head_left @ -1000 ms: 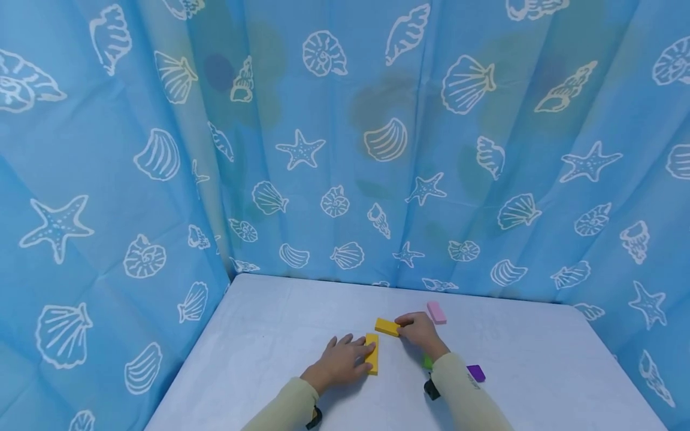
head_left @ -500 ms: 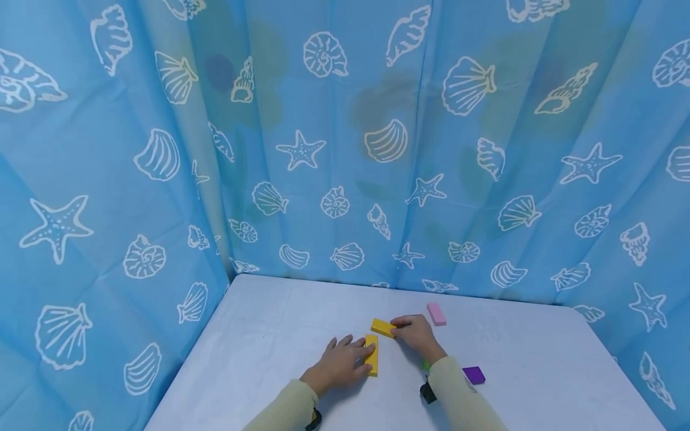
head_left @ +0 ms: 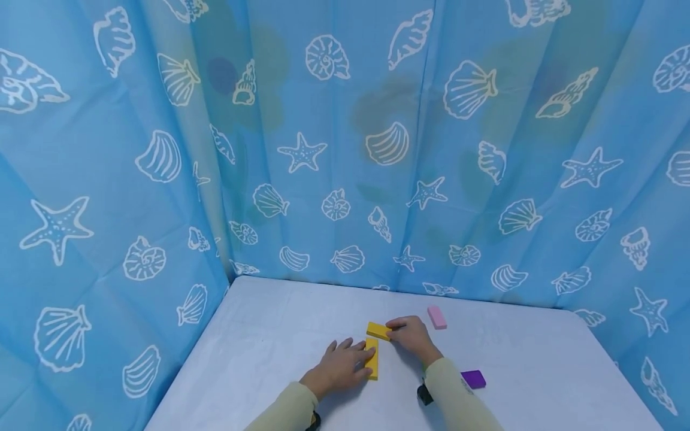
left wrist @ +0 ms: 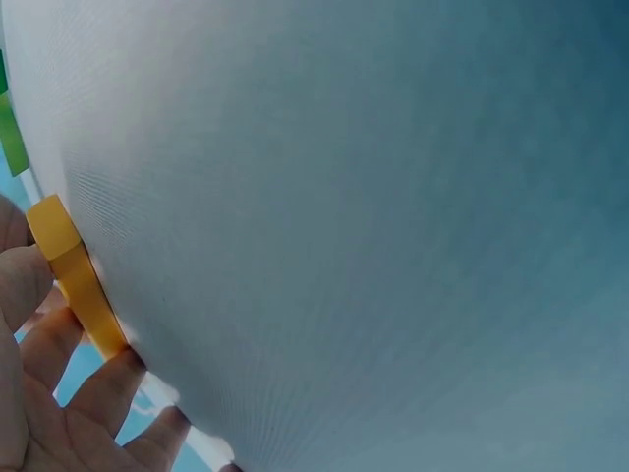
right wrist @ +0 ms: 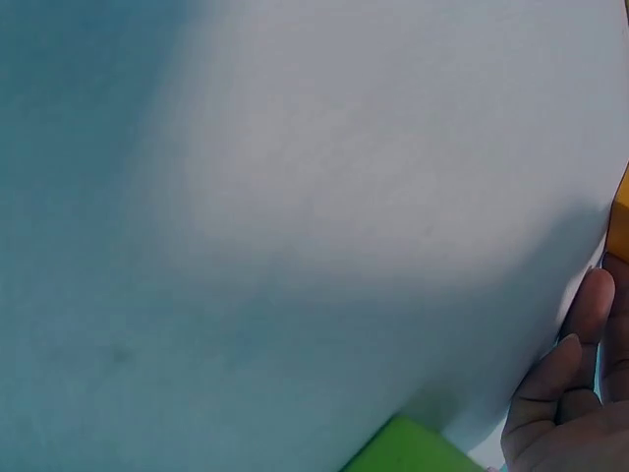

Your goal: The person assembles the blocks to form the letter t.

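Note:
A yellow rectangular block lies lengthwise away from the person on the white table. My left hand rests against it with spread fingers, the index finger across its top; the left wrist view shows fingers along the same yellow block. My right hand pinches the right end of a second yellow block, which lies crosswise just beyond the first one's far end. Only a sliver of a yellow block shows in the right wrist view, beside the fingers.
A pink block lies behind the right hand. A purple block is partly covered by the right sleeve. A green block shows low in the right wrist view. A blue shell-print curtain hangs behind the table.
My right hand has slid the second yellow block left and slightly nearer, to the far end of the first. The green block has gone from head view. My left hand stays in place.

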Demonstrator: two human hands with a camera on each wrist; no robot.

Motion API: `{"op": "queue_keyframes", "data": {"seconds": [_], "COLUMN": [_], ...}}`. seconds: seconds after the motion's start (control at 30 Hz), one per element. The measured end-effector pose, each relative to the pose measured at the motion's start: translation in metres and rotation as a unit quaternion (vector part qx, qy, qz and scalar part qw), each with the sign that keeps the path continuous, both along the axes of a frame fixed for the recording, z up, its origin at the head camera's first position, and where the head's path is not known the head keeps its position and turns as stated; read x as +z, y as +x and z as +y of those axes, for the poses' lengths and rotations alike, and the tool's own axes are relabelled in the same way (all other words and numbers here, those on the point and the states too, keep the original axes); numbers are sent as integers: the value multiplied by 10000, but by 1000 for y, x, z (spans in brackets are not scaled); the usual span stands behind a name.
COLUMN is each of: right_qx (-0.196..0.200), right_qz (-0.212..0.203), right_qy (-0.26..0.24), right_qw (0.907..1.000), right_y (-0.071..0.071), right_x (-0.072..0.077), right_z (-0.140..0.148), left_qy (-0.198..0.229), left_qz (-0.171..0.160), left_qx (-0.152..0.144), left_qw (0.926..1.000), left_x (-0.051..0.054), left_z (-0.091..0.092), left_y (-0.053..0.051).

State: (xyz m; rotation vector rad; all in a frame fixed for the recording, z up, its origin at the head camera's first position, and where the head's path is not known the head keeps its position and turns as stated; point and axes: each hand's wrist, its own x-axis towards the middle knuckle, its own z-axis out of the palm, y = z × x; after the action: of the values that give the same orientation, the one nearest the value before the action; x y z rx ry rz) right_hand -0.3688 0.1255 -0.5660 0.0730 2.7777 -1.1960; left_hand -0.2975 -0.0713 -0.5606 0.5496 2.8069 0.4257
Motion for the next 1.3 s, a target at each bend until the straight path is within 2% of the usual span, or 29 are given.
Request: {"op": "queue_keyframes", "data": {"seconds": [0.3, 0.57, 0.87, 1.3], "right_qx": [173, 159, 272, 386], "right_qz": [167, 77, 169, 101], "right_qy": [12, -18, 76, -30], "right_qw": [9997, 9998, 9995, 9992], "right_y": [3, 0, 1, -2], "right_x": [2, 2, 5, 1], "right_z": [-8, -17, -25, -30], "left_qy": [-44, -48, -28, -77], "left_qz": [106, 38, -8, 42], "left_qx": [-137, -111, -93, -114], "left_qw": [9998, 9999, 10000, 9999], "left_x": [2, 2, 4, 2], "left_z": [-1, -1, -1, -1], "left_y": [5, 4, 4, 3]}}
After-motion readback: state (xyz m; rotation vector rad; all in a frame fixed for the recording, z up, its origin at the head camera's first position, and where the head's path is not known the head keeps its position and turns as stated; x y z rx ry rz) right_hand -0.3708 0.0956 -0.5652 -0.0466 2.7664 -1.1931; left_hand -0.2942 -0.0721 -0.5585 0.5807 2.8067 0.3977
